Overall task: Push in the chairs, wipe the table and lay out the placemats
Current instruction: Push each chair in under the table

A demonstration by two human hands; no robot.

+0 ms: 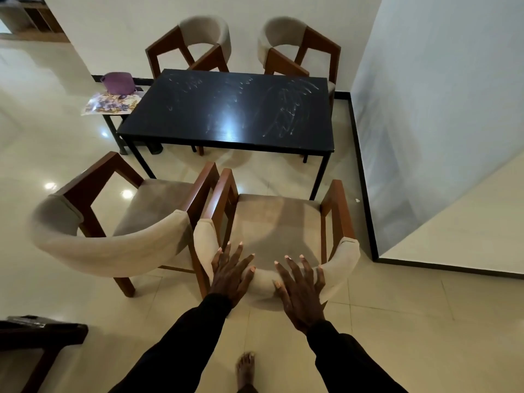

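A black table [226,109] with white smears stands ahead. Right in front of me is a beige padded chair [272,222] with a brown wooden frame, pulled back from the table. My left hand [231,275] and my right hand [302,287] lie flat on its curved backrest, fingers spread and straight. A second chair [119,222] stands to its left, angled away from the table. Two more chairs, one [198,46] and another [297,49], sit at the far side. Floral placemats [110,104] lie on a small side table at the far left, under a purple cloth bundle [119,82].
A white wall [425,95] with a black skirting runs close along the table's right side. Dark wooden furniture [37,344] shows at the bottom left. Glossy tiled floor lies all around, and my bare foot [245,370] is behind the chair.
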